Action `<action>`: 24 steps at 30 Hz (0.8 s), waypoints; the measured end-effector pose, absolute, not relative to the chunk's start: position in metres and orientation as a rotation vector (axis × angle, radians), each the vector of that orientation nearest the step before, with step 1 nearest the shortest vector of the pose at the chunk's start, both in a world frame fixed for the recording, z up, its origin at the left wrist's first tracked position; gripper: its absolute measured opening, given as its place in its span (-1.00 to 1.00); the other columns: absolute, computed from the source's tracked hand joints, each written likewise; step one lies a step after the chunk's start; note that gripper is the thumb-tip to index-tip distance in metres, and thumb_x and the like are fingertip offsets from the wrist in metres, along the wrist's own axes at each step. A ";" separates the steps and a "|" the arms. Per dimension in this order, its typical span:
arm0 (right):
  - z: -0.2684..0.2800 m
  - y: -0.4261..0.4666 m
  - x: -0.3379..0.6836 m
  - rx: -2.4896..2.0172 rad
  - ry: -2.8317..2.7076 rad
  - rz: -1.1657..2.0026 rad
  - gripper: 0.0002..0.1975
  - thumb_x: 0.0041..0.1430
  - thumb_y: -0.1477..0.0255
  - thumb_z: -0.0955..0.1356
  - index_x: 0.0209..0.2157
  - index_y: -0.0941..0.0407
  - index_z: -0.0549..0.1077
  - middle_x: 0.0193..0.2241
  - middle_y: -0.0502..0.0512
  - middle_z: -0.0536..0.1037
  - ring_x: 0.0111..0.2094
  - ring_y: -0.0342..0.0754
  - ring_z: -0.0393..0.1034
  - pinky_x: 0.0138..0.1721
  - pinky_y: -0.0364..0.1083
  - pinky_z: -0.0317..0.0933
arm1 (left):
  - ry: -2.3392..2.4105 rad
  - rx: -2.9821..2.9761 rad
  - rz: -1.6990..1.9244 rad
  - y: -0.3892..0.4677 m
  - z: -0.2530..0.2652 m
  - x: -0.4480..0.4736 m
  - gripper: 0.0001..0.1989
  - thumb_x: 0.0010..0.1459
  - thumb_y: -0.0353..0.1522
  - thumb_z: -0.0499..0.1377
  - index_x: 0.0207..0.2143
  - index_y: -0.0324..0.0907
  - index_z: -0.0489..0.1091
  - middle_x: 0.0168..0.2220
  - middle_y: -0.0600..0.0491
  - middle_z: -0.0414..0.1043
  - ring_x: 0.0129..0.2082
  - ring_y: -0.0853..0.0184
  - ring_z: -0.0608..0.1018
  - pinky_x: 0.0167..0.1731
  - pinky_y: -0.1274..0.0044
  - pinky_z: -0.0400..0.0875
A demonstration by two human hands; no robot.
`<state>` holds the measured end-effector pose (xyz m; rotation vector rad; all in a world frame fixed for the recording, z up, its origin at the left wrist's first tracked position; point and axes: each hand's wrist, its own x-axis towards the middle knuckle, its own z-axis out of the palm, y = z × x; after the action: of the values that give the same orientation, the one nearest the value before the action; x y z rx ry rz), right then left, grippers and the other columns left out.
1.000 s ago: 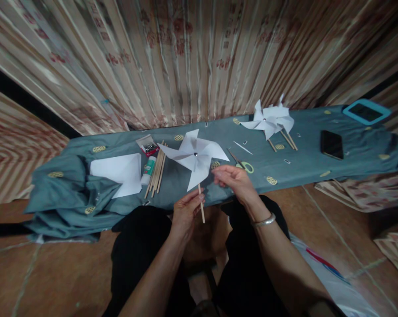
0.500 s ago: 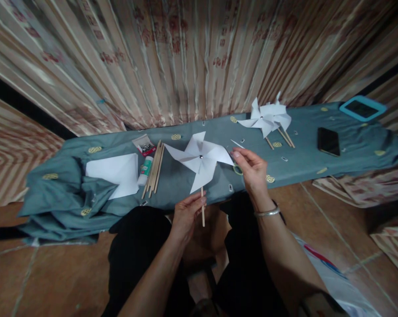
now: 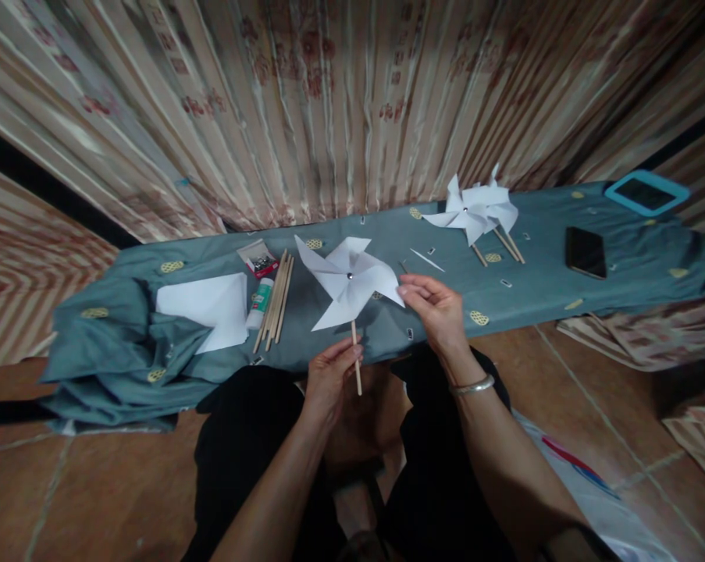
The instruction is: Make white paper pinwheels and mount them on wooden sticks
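Observation:
A white paper pinwheel (image 3: 352,282) with a round metal pin at its centre faces me over the near side of the cloth. Its thin wooden stick (image 3: 357,378) is pinched upright between the thumb and fingers of my left hand (image 3: 330,378). My right hand (image 3: 437,310) is at the tip of the right-hand blade, thumb and fingertips closed on the paper edge. Further right on the cloth lie finished-looking white pinwheels (image 3: 475,212), overlapping, with their sticks pointing toward me.
Left on the grey-green cloth (image 3: 533,281) lie white paper sheets (image 3: 211,304), a glue stick (image 3: 260,303), several wooden sticks (image 3: 277,304) and an open box of pins (image 3: 258,259). A paper sliver (image 3: 427,260), black phone (image 3: 585,251) and blue-framed tablet (image 3: 648,193) lie rightward. Curtains (image 3: 329,117) hang behind.
The pinwheel's blades have turned a little clockwise. My right hand has moved slightly left and down along with the blade tip. My left hand keeps its hold on the stick.

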<state>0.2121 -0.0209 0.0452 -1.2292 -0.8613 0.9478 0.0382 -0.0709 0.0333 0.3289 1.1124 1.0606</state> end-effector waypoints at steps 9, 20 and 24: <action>0.049 -0.029 0.201 -1.208 -0.888 1.085 -0.64 -0.24 0.32 0.56 -0.32 0.09 0.58 -0.51 -0.03 0.61 -0.49 -0.15 0.42 -0.34 -0.10 0.32 | 1.113 0.308 1.100 -0.068 0.029 0.039 -0.56 -0.53 -0.34 0.53 -0.45 -0.24 0.61 -0.53 0.06 0.56 -0.52 0.50 0.48 -0.38 0.61 0.37; 0.052 -0.036 0.179 -1.169 -0.848 1.236 -0.61 -0.33 0.34 0.59 -0.35 0.08 0.56 -0.56 -0.09 0.59 -0.52 -0.19 0.41 -0.37 -0.15 0.27 | 1.101 0.312 1.109 -0.068 0.030 0.038 -0.53 -0.54 -0.31 0.54 -0.43 -0.23 0.61 -0.53 0.08 0.56 -0.52 0.50 0.47 -0.39 0.62 0.35; 0.050 -0.037 0.175 -1.162 -0.877 1.246 -0.58 -0.34 0.28 0.59 -0.35 0.08 0.55 -0.58 -0.10 0.57 -0.53 -0.18 0.39 -0.39 -0.15 0.27 | 1.086 0.326 1.112 -0.068 0.029 0.037 -0.55 -0.49 -0.32 0.53 -0.42 -0.24 0.61 -0.52 0.07 0.56 -0.51 0.50 0.47 -0.36 0.60 0.35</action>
<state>0.1750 -0.0373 0.0501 -1.1621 -0.8769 1.2461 0.0370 -0.0684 0.0290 0.3258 1.0856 1.1117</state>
